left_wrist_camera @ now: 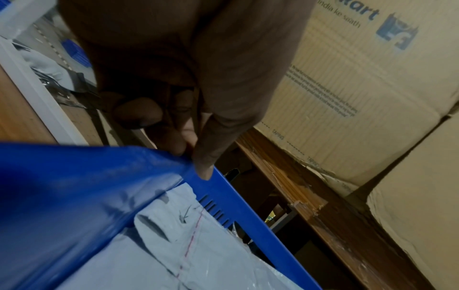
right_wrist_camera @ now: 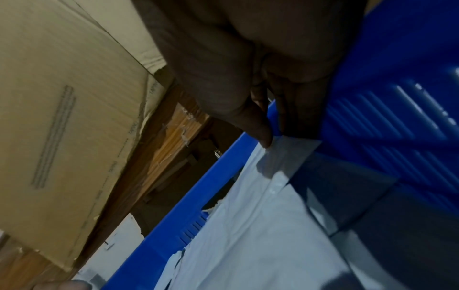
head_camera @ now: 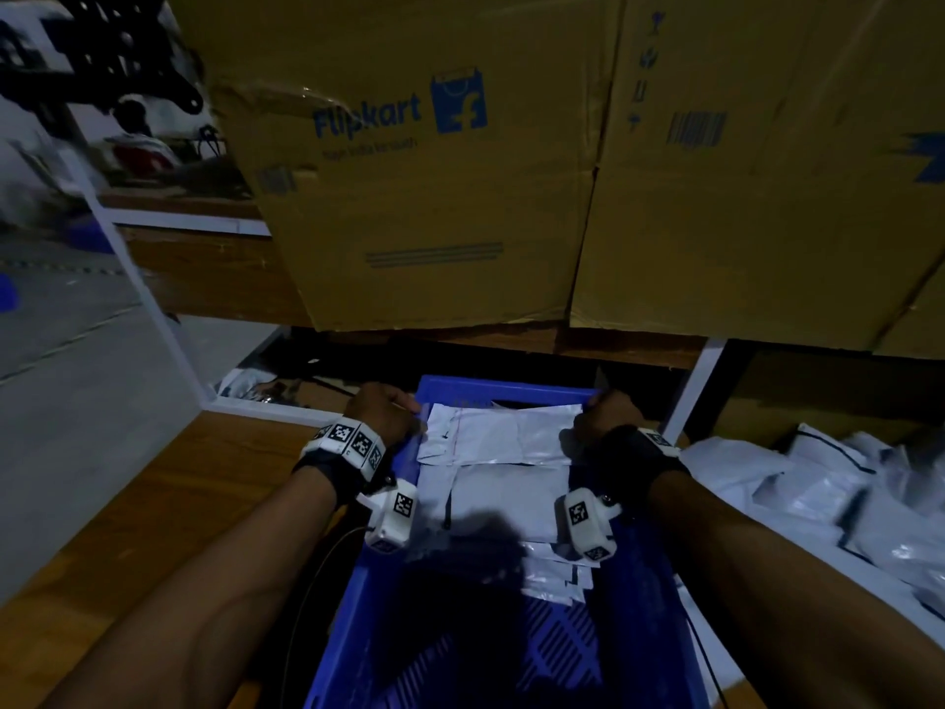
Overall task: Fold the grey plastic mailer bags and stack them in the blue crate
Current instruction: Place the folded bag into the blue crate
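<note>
The blue crate (head_camera: 353, 606) stands in front of me and holds a stack of folded grey mailers (head_camera: 506, 498). The top folded mailer (head_camera: 501, 432) lies across the far end of the crate. My right hand (head_camera: 603, 417) pinches its right corner between thumb and fingers (right_wrist_camera: 263, 135), just inside the crate (right_wrist_camera: 198, 196). My left hand (head_camera: 388, 409) is curled at the crate's far left corner. Its thumb tip (left_wrist_camera: 203, 172) sits against the rim (left_wrist_camera: 236, 196), and no mailer (left_wrist_camera: 174, 245) shows between those fingers.
A loose pile of grey mailers (head_camera: 844, 493) lies on the table to the crate's right. Large cardboard boxes (head_camera: 434, 171) sit on a wooden shelf close above and behind the crate. The wooden tabletop (head_camera: 153, 504) extends left, with a white frame post (head_camera: 153, 309) beyond.
</note>
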Demonstrator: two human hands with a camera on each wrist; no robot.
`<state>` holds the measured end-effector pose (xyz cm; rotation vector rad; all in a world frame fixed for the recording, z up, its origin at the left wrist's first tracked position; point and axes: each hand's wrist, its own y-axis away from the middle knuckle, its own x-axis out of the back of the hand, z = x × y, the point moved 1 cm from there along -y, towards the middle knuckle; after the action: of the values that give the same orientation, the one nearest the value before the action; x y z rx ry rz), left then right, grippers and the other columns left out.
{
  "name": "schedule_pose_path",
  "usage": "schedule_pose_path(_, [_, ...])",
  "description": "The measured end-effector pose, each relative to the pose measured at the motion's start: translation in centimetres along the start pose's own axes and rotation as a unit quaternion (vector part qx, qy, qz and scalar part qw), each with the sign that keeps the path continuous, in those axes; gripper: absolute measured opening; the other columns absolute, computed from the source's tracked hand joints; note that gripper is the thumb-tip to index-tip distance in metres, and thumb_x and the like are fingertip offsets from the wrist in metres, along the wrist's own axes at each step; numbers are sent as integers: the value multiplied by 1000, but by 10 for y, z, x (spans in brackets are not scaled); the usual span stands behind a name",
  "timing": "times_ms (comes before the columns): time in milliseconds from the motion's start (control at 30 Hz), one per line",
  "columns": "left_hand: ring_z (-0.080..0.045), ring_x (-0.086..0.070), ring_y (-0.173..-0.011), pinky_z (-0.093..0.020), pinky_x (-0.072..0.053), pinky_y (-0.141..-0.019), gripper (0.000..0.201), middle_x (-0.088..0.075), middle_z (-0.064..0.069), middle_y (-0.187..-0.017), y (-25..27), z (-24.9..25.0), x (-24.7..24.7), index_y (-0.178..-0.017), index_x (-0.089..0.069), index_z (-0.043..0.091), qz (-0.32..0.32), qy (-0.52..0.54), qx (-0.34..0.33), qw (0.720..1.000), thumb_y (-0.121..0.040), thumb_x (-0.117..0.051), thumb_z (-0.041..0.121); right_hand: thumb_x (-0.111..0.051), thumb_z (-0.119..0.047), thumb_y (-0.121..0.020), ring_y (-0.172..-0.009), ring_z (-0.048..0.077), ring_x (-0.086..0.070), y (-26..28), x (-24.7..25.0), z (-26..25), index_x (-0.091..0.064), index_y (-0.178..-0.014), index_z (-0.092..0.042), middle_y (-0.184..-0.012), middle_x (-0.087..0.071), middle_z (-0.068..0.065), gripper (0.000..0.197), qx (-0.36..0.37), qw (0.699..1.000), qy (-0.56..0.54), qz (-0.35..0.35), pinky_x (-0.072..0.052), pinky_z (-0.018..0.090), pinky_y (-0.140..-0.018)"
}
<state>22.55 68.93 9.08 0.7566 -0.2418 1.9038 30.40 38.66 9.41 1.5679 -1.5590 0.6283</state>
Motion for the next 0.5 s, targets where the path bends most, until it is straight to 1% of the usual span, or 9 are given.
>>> schedule_pose_path(67, [-20,-62,-55,-20,-43,-51,16,-71,-7,-71,4,0,1,-77,-75,12,-3,5,7,1000,-72,-88,5,-72,-22,-92,-111,33,-65,5,4,-1,-62,-118,-4,-108,-67,13,33,8,1000,3,-3,-55,40,-92])
schedule_pose_path(133, [-17,-59,-50,-16,-37,-42,15,-70,-6,-66,10,2,4,-79,-75,12,-9,2,7,1000,-74,-89,10,-72,-18,-92,-112,34,-65,10,10,-1,-66,-119,-3,-117,-69,15,31,21,1000,-10,4,-53,40,-95])
schedule_pose_path(167, [-15,-58,-48,-14,-35,-39,15,-69,-5,-65,13,3,5,-79,-75,12,-15,-1,4,1000,-75,-89,12,-72,-15,-92,-112,36,-65,13,13,0,-68,-115,-2,-118,-69,17,27,27,999,-24,7,-53,40,-95])
schedule_pose_path(233, [-11,-57,-46,-12,-33,-35,16,-67,-4,-63,19,5,9,-80,-75,11,-29,-9,0,1000,-76,-89,15,-75,-11,-89,-112,36,-65,18,22,3,-71,-107,-5,-118,-68,18,19,40,998,-54,13,-52,39,-93])
schedule_pose_path(300, [-10,-58,-47,-11,-31,-33,14,-67,-2,-63,31,10,15,-81,-76,12,-37,-21,-8,999,-78,-88,19,-79,-8,-84,-111,35,-66,25,33,7,-70,-98,-11,-116,-69,18,16,59,995,-85,2,-50,34,-85])
schedule_pose_path(333, [-11,-59,-49,-11,-32,-33,14,-69,-3,-66,39,13,19,-82,-77,13,-40,-27,-9,999,-79,-88,21,-81,-7,-81,-108,34,-67,28,37,9,-69,-93,-14,-113,-70,18,17,65,993,-101,-3,-49,33,-83])
schedule_pose_path(400, [-13,-60,-54,-12,-32,-32,16,-71,-5,-75,58,21,26,-87,-76,12,-43,-32,-20,998,-82,-86,24,-84,-7,-78,-98,33,-69,36,47,14,-71,-87,-15,-100,-71,17,18,68,989,-134,-14,-50,32,-78])
schedule_pose_path(433, [-14,-60,-56,-13,-33,-32,17,-71,-6,-79,69,25,30,-90,-76,10,-42,-31,-25,998,-84,-84,23,-85,-7,-78,-89,31,-68,42,50,17,-73,-88,-13,-93,-70,16,17,74,986,-147,-20,-50,31,-74])
schedule_pose_path(500, [-17,-62,-58,-15,-35,-32,20,-72,-8,-85,93,32,36,-93,-76,6,-37,-39,-32,998,-87,-81,24,-84,-4,-79,-69,26,-63,56,57,25,-75,-95,-5,-77,-68,13,18,89,979,-182,-31,-47,27,-61])
